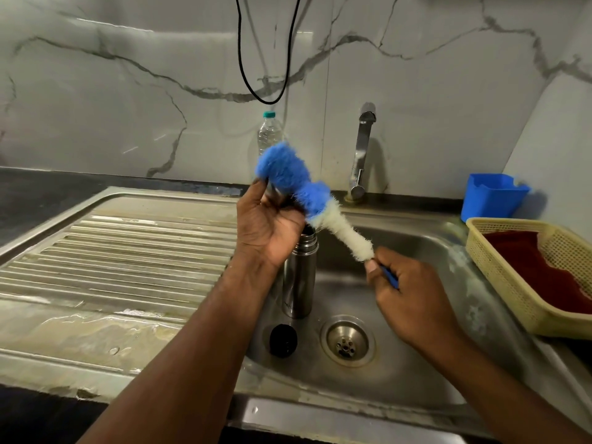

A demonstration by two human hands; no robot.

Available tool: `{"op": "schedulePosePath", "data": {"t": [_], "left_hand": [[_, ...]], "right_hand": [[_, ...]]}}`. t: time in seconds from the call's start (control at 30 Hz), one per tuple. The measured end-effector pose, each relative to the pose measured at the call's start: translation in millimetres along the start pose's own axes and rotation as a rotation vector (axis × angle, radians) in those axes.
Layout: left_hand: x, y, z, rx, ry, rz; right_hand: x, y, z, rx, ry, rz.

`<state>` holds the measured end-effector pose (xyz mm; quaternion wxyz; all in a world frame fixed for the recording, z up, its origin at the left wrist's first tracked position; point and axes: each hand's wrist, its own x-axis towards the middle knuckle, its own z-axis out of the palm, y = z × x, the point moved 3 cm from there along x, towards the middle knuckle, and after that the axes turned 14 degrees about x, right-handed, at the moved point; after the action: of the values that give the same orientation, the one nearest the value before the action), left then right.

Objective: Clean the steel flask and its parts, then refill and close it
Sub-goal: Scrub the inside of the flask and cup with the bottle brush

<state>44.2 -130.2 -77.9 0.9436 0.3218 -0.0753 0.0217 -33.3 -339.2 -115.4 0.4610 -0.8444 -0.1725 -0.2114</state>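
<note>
Head view: the steel flask is standing upright and uncapped in the sink, its open mouth facing up; a black cap is lying on the sink floor at its six o'clock, near the drain; the right hand is pinching the blue handle end of the bottle brush, whose long axis is running from four o'clock up to ten o'clock above the flask; the left hand is curling round something at the blue bristle head, what exactly I cannot tell; the flask mouth is sitting just below this hand, at its five o'clock, so the left hand is nearer; judging by this, the brush tip needs swinging down toward six o'clock to enter.
</note>
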Motion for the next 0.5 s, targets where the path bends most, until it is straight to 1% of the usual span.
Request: {"op": "schedulePosePath", "data": {"t": [0.07, 0.17, 0.3, 0.4, 0.43, 0.5], "left_hand": [[1.9, 0.4, -0.2, 0.028, 0.024, -0.003], [4.9, 0.7, -2.3, 0.008, -0.008, -0.028], [3.4, 0.9, -4.2, 0.131, 0.015, -0.035], [4.4, 2.4, -3.4, 0.035, -0.021, -0.059], [2.8, 2.6, -3.8, 0.009, -0.026, -0.075], [1.0, 0.7, -3.7, -0.018, -0.035, -0.087]], "right_hand": [[0.8, 1.9, -0.9, 0.035, 0.029, 0.012], [-0.8, 1.2, 1.8, 0.047, -0.01, -0.015], [1.6, 7.1, -0.8, 0.071, 0.018, 0.03], [-1.2, 1.2, -0.6, 0.028, -0.029, -0.061], [-1.3, 0.3, 0.7, 0.005, -0.051, -0.065], [0.4, 1.7, 1.1, 0.009, -0.042, -0.026]]}}
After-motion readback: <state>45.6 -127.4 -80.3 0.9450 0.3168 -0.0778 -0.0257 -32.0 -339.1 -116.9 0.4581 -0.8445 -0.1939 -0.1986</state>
